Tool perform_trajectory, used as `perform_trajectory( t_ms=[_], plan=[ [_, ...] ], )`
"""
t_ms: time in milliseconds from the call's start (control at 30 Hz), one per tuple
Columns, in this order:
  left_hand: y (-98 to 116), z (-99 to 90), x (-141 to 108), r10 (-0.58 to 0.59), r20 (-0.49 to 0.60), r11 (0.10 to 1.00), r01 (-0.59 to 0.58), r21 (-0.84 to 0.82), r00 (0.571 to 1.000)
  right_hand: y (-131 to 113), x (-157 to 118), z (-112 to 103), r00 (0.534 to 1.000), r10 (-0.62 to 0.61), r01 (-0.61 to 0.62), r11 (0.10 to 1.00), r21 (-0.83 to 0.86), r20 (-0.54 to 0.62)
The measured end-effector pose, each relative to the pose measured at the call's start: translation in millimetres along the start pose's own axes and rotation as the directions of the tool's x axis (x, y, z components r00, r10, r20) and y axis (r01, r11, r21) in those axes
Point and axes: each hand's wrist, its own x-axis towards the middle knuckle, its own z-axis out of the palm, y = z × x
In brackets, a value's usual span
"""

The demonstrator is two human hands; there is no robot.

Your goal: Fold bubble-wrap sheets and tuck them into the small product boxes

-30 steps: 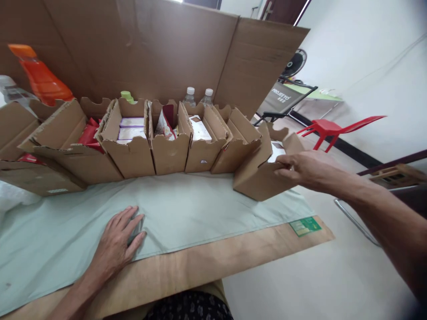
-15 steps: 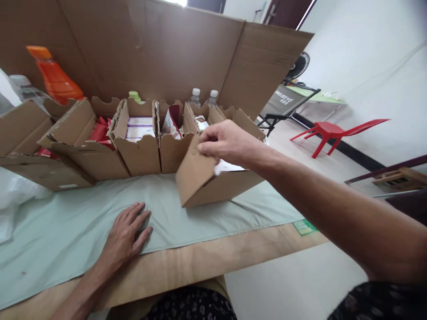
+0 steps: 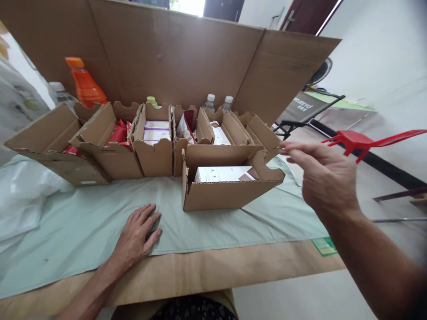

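My left hand lies flat on the pale green cloth, fingers stretched out and holding nothing. My right hand is at the right, its thumb and fingers pinched at the front corner of the rightmost cardboard box in the row. In front of the row stands another open cardboard box, turned sideways, with a white carton inside. Neither hand touches this box. Behind it, a cardboard box holds a white packet.
Further left, boxes hold a red-and-white pouch, purple-edged white packs and red packets. An orange bottle and clear bottles stand behind, before a tall cardboard panel. Plastic wrap lies left.
My right hand has let go of the front box and moved right to the end box in the row. The front box now stands level. My left hand stays on the cloth.
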Motion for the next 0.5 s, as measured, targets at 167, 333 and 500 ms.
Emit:
perform_trajectory(
  t_ms=[167,333,500],
  plan=[
    [3,-2.7,0,-0.039,0.048,0.999,0.039,-0.006,0.998,53,-25,-27,0.949,0.314,-0.314,0.949,-0.004,-0.027],
    [18,-14.7,13,-0.165,0.109,0.978,0.177,-0.109,0.980,92,-49,-22,0.885,0.446,-0.448,0.894,-0.017,0.136],
    [46,-22.9,57,-0.230,0.158,0.903,0.271,-0.332,0.960,101,-56,3,0.822,0.494,-0.535,0.841,0.087,0.284]
  ],
)
